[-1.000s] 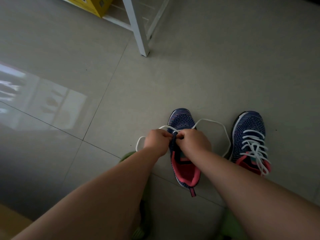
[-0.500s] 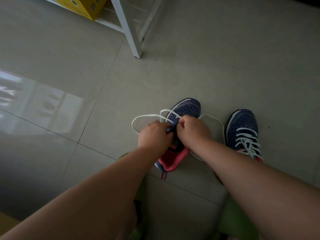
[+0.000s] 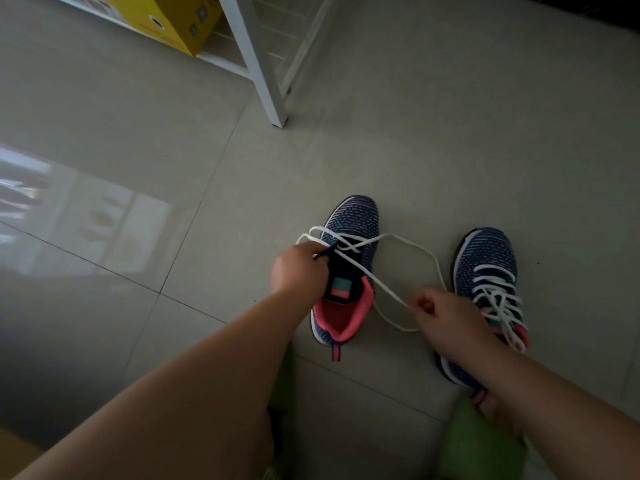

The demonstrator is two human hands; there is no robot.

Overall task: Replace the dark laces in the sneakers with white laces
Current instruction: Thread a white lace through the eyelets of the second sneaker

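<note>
Two navy knit sneakers with pink lining stand on the tiled floor. The left sneaker (image 3: 353, 230) has a white lace (image 3: 353, 263) crossed over its toe end, with loose loops trailing to both sides. My left hand (image 3: 299, 271) grips the sneaker's left edge by the eyelets. My right hand (image 3: 441, 315) pinches one end of that lace and holds it out to the right, between the two shoes. The right sneaker (image 3: 488, 258) is fully laced in white, and my right forearm covers its heel.
A white shelf leg (image 3: 263, 71) stands on the floor beyond the shoes, with a yellow box (image 3: 173, 22) on the low shelf behind it. Green slippers (image 3: 481, 445) show under my arms at the bottom. Bare tiles spread to the left.
My right hand has left the sneaker's tongue and drawn the lace end out to the right. The sneaker has turned back to stand straighter. My left hand stays on its left side.
</note>
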